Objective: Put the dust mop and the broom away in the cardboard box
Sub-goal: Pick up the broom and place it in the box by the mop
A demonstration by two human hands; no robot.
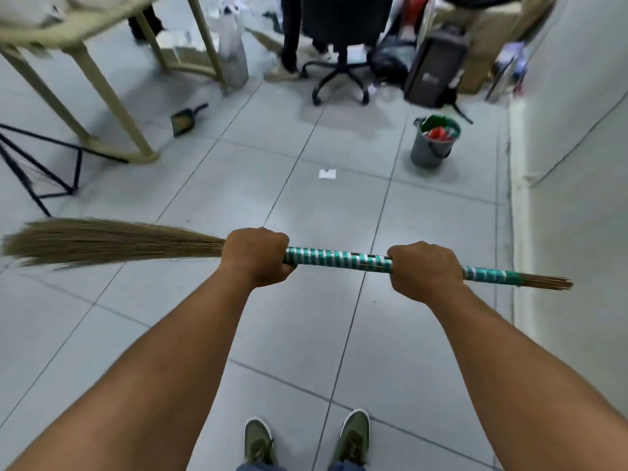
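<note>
I hold a broom point(339, 260) level across my body, its straw brush point(102, 241) pointing left and its green-and-white wrapped handle pointing right. My left hand point(255, 256) grips it where the brush meets the handle. My right hand point(424, 270) grips the handle further right, short of its bare stick end. A cardboard box point(482, 45) stands at the far right against the wall, partly hidden by a black bag. No dust mop is clearly visible.
A grey bucket point(433, 142) holding green and red things stands ahead right. A dustpan point(185, 119) lies ahead left beside beige table legs point(112, 96). A black office chair point(339, 62) and a person's legs are beyond. A paper scrap point(327, 174) lies on the tiles. A wall runs along the right.
</note>
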